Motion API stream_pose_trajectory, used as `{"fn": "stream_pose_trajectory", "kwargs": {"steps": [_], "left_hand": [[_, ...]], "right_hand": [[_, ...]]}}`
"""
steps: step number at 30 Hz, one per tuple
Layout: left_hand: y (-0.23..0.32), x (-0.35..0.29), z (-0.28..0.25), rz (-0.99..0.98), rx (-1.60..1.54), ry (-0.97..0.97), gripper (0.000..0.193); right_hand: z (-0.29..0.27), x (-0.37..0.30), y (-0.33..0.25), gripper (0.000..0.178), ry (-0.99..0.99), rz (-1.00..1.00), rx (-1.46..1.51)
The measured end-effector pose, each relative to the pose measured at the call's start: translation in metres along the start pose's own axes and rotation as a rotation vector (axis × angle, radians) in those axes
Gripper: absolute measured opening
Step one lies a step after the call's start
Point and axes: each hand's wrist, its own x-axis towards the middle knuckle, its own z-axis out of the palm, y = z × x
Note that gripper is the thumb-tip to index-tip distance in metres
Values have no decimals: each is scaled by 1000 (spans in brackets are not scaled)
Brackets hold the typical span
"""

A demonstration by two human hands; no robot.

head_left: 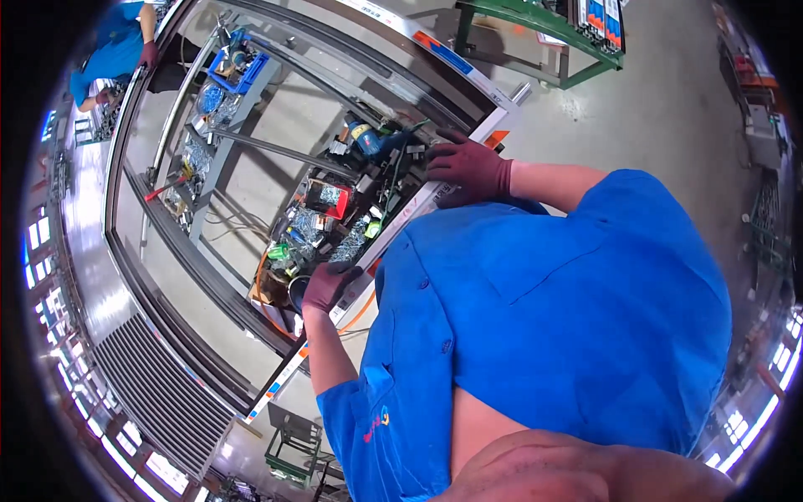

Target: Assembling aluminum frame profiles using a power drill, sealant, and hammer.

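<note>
A large rectangular window frame [401, 219], with dark inner channels and white, orange and blue film on its outer rail, lies in front of me. In a dark red glove, my left hand [329, 287] is closed over the near rail toward its left part. Farther right along that rail, my right hand [468, 167], gloved alike, has its fingers bent over the inner edge, one finger held apart. The undersides of both hands are hidden. Seen through the frame, a blue and yellow power tool [365, 140] lies near my right hand.
Below the frame are a red bin [335, 199] of small hardware, bags of screws, a blue basket [238, 69] and a red-handled tool [165, 189]. A co-worker [117, 50] stands at the far left. A green-legged table [535, 29] is at the top right. An orange hose [360, 312] runs near my left hand.
</note>
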Motion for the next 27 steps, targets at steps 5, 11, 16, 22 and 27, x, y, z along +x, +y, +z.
{"fn": "stream_pose_trajectory", "kwargs": {"steps": [5,11,16,22,27], "left_hand": [[-11,2,12,-75,-370,-10,23],[-9,4,16,-147,-550,-8,21],[-14,-5,18,35,-126,120,27],[-114,-21,46,41,-390,532,44],[-211,-84,30,-136,-147,830,50]], "right_hand": [[6,-2,3,59,50,-49,-87],[17,-8,15,63,-63,2,-30],[14,1,10,58,13,-62,-9],[-11,24,-21,66,-112,45,49],[19,58,-49,42,-184,113,64]]}}
